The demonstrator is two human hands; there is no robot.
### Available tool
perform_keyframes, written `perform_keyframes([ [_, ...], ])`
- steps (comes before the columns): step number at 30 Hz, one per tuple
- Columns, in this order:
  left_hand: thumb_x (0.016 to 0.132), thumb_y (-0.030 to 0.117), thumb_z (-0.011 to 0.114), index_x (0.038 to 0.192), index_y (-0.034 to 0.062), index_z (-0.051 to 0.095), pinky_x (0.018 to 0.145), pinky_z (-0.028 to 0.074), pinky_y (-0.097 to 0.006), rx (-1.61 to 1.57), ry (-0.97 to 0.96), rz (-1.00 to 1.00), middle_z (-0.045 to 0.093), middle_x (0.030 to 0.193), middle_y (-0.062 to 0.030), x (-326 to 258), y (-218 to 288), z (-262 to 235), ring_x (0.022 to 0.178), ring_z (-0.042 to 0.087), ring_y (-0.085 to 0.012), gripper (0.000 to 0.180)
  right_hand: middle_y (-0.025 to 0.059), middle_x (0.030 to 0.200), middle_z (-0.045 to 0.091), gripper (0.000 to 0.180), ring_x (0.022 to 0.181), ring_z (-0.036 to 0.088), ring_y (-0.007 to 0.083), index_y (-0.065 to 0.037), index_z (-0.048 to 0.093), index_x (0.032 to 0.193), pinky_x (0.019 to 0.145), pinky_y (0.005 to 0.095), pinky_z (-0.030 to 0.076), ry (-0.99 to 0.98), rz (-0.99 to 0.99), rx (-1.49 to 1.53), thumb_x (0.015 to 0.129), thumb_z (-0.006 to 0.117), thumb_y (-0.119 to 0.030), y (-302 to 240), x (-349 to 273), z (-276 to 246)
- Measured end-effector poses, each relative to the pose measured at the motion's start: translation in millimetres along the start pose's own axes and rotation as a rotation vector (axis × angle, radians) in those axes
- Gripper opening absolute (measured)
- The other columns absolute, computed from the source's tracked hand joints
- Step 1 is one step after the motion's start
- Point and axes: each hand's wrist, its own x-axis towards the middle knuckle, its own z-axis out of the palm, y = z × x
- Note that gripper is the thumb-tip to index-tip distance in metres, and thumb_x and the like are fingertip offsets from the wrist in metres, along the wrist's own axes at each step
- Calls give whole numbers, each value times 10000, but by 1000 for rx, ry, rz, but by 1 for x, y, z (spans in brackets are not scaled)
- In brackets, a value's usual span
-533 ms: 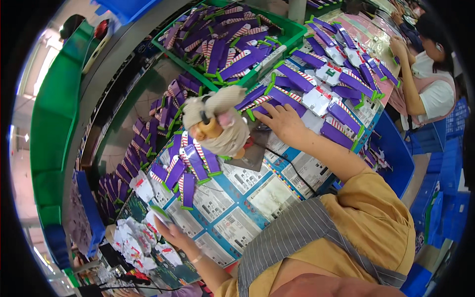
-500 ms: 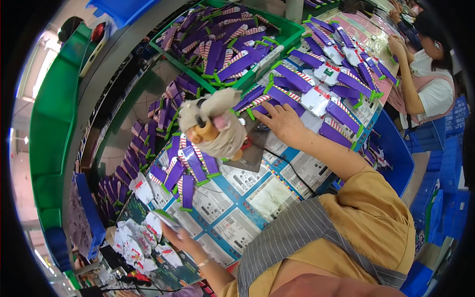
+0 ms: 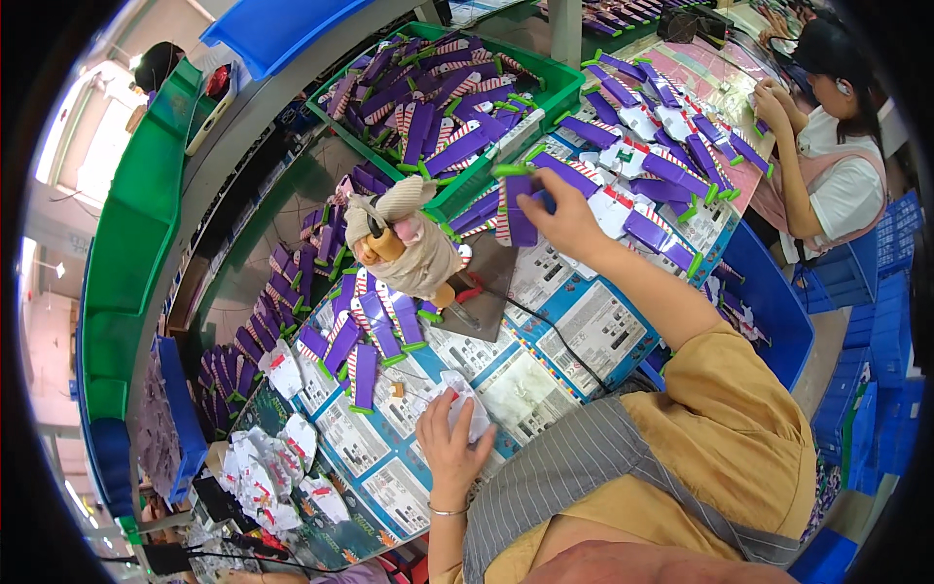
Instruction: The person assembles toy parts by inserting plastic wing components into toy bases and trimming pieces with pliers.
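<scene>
My left hand (image 3: 453, 450) is closed on a white plastic shell (image 3: 465, 401), low over the printed sheet covering the worktop (image 3: 394, 428). Farther up and to the right, my right hand (image 3: 567, 216) grips a purple toy wing (image 3: 515, 209) with a green tip and a red-and-white striped edge, lifted above the sheet. Between the hands stands a tool wrapped in cream cloth (image 3: 413, 258), on a dark plate (image 3: 482, 311). Several striped purple wings (image 3: 373, 316) lie just left of it.
A green crate (image 3: 516, 146) heaped with wings stands at the back. White bodies with wings attached (image 3: 623, 156) cover the right side. White shells (image 3: 263, 477) are piled at the lower left. A black cable (image 3: 555, 326) crosses the sheet. A co-worker (image 3: 827, 156) sits far right.
My left hand has moved right from beside the shell pile and now holds a white shell. My right hand has picked up a purple wing from the sheet and raised it.
</scene>
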Motion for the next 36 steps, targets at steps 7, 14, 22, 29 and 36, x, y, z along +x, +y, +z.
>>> perform_keyframes([
  [7, 771, 14, 622, 1023, 11, 615, 814, 470, -336, -440, 164, 10, 617, 1065, -146, 14, 29, 8, 994, 579, -281, 252, 2, 765, 550, 229, 637, 494, 71, -60, 526, 1021, 584, 221, 401, -100, 583, 743, 860, 603, -204, -10, -74, -38],
  [14, 842, 127, 622, 1343, 45, 309, 770, 514, -312, -1461, -107, -547, 463, 1234, -78, 38, 58, 43, 1061, 514, -170, 597, 4, 836, 572, 232, 668, 516, 75, -73, 513, 1051, 594, 225, 435, -318, 842, 899, 878, 596, -204, -26, -148, -23],
  [22, 828, -18, 611, 1158, -1, 461, 855, 458, -250, -1610, -35, -581, 547, 1113, -85, 21, 55, 35, 1014, 539, -125, 363, 42, 739, 593, 173, 637, 549, 116, -34, 525, 940, 601, 256, 450, -757, 781, 632, 895, 564, -197, -23, -152, -45],
  [29, 815, -6, 626, 1089, 22, 503, 759, 457, -205, -1579, -274, -624, 591, 1001, -22, -3, 53, 21, 884, 554, -65, 301, 112, 947, 584, 232, 889, 570, 297, -62, 544, 999, 754, 376, 452, -883, -433, -157, 824, 627, -190, -75, -137, -51],
  [36, 894, 67, 548, 918, -12, 587, 686, 468, -225, -1765, -171, -474, 594, 808, -55, -16, 33, 19, 741, 575, -103, 91, 104, 978, 614, 208, 900, 592, 229, -36, 533, 1001, 814, 345, 448, -1148, -136, 720, 841, 629, -128, -66, -125, -17],
])
